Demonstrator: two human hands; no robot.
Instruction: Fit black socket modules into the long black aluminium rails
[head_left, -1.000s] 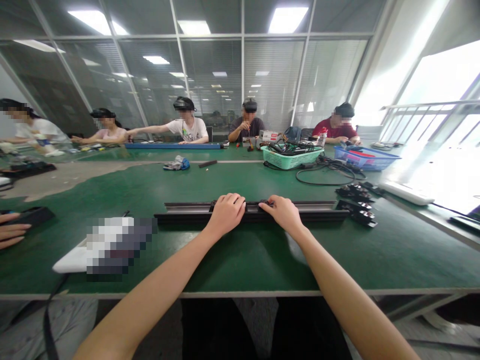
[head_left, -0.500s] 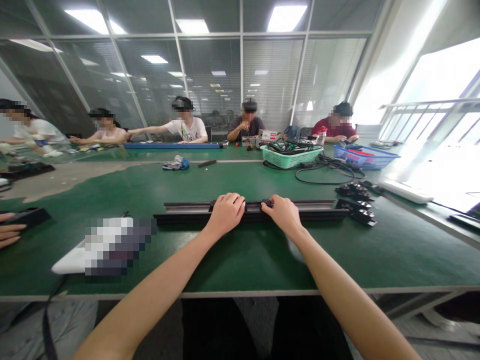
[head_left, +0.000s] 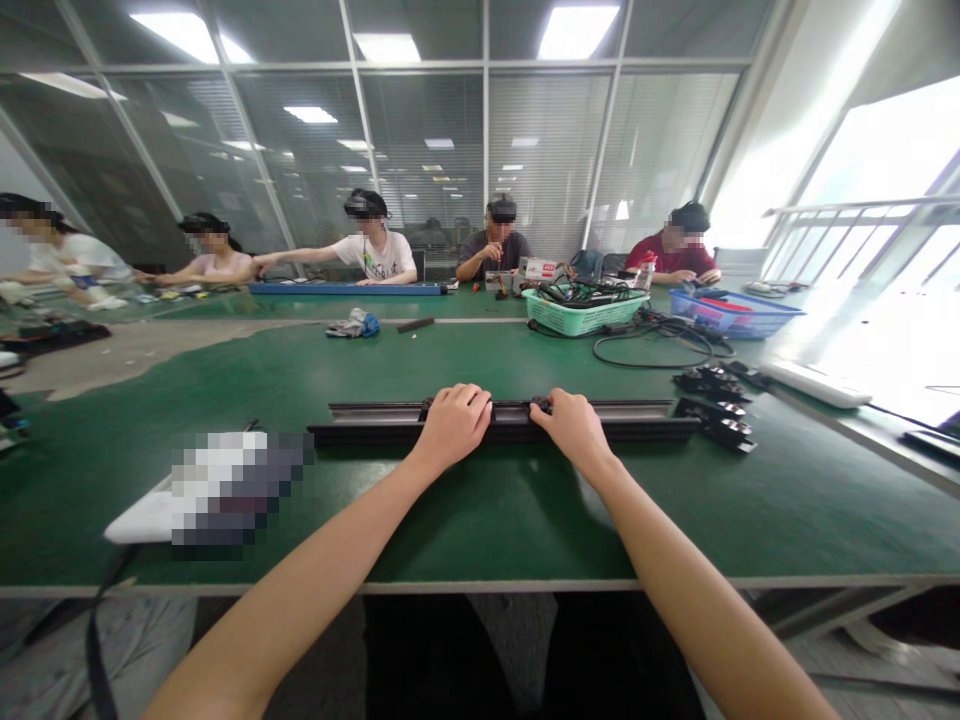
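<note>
A long black metal channel (head_left: 630, 431) lies crosswise on the green table in front of me. My left hand (head_left: 454, 425) is curled over a black block set in the channel; the palm covers most of that block. Right of it, my right hand (head_left: 574, 425) pinches a small black part (head_left: 539, 404) inside the channel between thumb and fingers. A short gap of bare channel shows between the hands. Beyond the channel's right end lies a group of black parts with shiny metal pieces (head_left: 727, 428).
A white device (head_left: 142, 515), partly blurred out, lies at the left. Farther back are gloves (head_left: 354, 323), a dark strip (head_left: 415, 325), a green basket of cables (head_left: 577, 317), and a blue basket (head_left: 765, 318). Several people sit across the table. A white bar (head_left: 814, 385) lies at the right.
My right hand has shifted slightly right along the channel with the small black part. My left hand stays put. At the far left, another person's hand and a black piece have left the view.
</note>
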